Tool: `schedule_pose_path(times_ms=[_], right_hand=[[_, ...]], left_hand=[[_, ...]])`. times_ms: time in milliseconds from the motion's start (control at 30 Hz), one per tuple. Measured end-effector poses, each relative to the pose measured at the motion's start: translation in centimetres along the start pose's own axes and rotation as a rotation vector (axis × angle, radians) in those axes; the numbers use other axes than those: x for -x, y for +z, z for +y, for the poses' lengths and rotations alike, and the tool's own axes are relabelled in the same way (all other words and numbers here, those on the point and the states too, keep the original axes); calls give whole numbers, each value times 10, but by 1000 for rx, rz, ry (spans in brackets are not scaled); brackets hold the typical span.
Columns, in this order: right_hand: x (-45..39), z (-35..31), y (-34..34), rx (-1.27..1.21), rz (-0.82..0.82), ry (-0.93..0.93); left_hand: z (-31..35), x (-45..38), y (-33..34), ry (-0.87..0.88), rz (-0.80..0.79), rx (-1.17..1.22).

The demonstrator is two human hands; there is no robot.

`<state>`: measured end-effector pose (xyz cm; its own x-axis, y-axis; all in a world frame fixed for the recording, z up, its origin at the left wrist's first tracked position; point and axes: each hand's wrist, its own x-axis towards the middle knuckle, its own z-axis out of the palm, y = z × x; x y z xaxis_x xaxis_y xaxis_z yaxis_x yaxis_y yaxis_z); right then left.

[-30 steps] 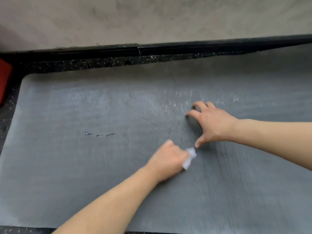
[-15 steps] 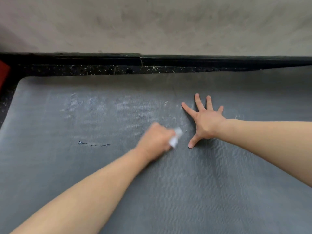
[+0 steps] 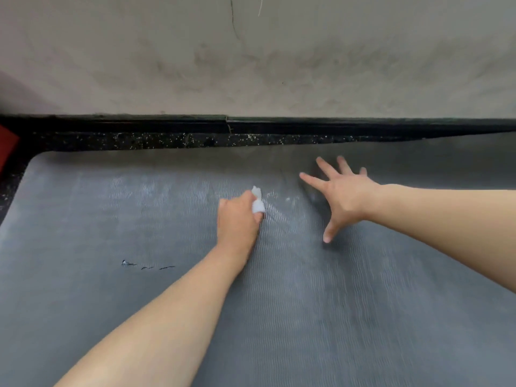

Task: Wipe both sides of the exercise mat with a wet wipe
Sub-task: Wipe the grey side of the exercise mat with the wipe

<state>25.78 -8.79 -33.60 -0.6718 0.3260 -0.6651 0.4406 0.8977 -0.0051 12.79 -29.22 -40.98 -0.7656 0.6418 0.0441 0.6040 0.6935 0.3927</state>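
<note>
Moved farther up the mat [image 3: 111,317] since before: left hand [image 3: 237,219], clutching the wipe [image 3: 257,203]. Beside it, right hand [image 3: 346,199] pressed flat, fingers spread wide.

A grey plaster wall [image 3: 251,65] with stains and a thin crack stood behind. Below it ran a black baseboard [image 3: 167,125], then black speckled floor [image 3: 139,141]. A red object [image 3: 7,149] showed at the left edge.

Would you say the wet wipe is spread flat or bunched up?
Bunched up: the wet wipe pokes from the gripping left hand as a crumpled wad.
</note>
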Motion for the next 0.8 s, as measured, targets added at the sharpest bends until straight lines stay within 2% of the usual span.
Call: schedule_pose_path(times_ms=[33, 67, 133, 167, 200, 233, 300, 367, 400, 433, 467, 567, 600, 633, 667, 733, 767, 800], right_hand=[[-4, 1, 2, -19, -8, 20], [-8, 1, 8, -33, -27, 40], [-17, 2, 19, -18, -42, 64], [-19, 4, 20, -11, -45, 60], [-20, 5, 21, -17, -45, 52], [-20, 5, 22, -27, -41, 45], [-22, 7, 23, -41, -42, 42], [-23, 7, 23, -34, -45, 50], [-24, 6, 23, -31, -44, 51], [-23, 6, 23, -33, -46, 49], [-23, 7, 23, -35, -47, 48], [-24, 9, 24, -38, -42, 46], [-24, 9, 24, -39, -41, 47], [-25, 9, 24, -43, -40, 49], [-25, 10, 25, -49, -40, 49], [-26, 11, 24, -54, -47, 45], [-27, 11, 24, -53, -49, 45], [-27, 11, 25, -57, -51, 47]], left_hand=[[15, 12, 7, 86, -57, 39], [34, 30, 15, 274, -172, 49], [53, 60, 22, 794, -402, -19], [51, 54, 21, 945, -424, -48], [43, 36, 22, 960, -373, -71], [32, 14, 21, 868, -268, -103], [4, -30, 15, 452, -85, -135], [-12, -51, 3, 41, 33, -3], [-8, -50, 3, -67, 66, 62], [2, -45, 6, -73, 61, 105], [16, -34, 12, 39, 1, 129], [42, -2, 22, 727, -359, 5], [39, -13, 21, 840, -371, -53], [32, -31, 21, 841, -304, -96], [25, -50, 18, 732, -204, -124], [6, -84, 10, 322, 9, -106], [2, -92, 5, 132, 58, -56], [5, -92, 5, 23, 70, 0]])
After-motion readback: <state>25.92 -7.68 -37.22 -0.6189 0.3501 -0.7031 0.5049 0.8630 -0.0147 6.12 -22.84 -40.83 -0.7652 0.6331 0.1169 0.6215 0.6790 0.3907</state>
